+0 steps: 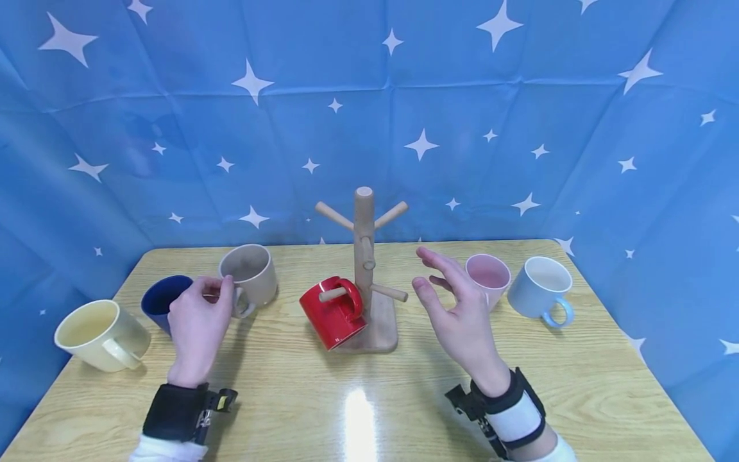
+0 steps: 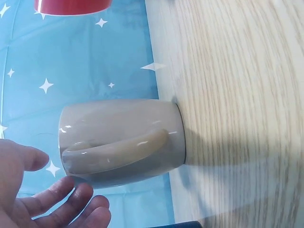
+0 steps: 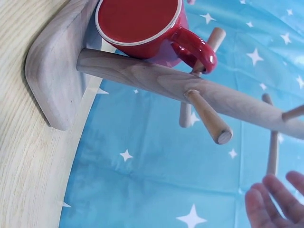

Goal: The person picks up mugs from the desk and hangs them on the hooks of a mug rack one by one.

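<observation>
My left hand is beside a grey mug, close to its handle. In the left wrist view the thumb and fingers are parted near the rim, and the mug stands upright on the table with its handle towards the hand. A red mug hangs tilted by its handle from a lower left peg of a wooden mug tree. To the right of the tree, my right hand is raised with fingers spread and nothing held. Its fingers show at the corner of the right wrist view.
On the left stand a dark blue mug, partly behind the left hand, and a cream mug. A pink mug and a light blue mug stand at the right. A blue starry cloth hangs behind the wooden table.
</observation>
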The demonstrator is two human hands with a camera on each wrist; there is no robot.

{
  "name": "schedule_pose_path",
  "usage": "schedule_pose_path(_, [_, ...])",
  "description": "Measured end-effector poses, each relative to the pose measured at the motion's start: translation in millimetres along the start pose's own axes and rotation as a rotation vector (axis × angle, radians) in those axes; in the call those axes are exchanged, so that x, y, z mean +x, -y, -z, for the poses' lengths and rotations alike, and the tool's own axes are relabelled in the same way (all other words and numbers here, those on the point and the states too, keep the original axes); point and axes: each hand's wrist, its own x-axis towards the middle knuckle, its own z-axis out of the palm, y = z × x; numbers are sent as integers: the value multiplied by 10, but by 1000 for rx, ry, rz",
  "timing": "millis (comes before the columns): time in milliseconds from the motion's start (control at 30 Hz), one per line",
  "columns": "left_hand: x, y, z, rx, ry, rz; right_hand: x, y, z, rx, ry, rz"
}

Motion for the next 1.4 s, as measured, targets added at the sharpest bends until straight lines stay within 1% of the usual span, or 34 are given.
schedule_pose_path(200, [7, 26, -6, 15, 40, 9, -5, 0, -9, 2, -5, 6])
schedule_pose_path(467, [-14, 52, -12, 67, 153, 40, 2, 3, -4, 0, -2, 11])
schedule_pose_path(633, [-29, 49, -59, 87, 199, 47, 8, 5, -6, 0, 8, 9])
schedule_pose_path(800, [-41, 45, -100, 84, 202, 60, 12, -2, -10, -3, 15, 16])
schedule_pose_path(967, [-35, 38, -116, 85, 205, 59, 14, -5, -10, -1, 21, 18])
schedule_pose_path(1233, [-41, 53, -133, 90, 191, 16, 7, -18, -27, -8, 36, 13])
schedule_pose_path(1400, [-52, 57, -146, 85, 181, 7, -1, -12, -35, -3, 42, 9])
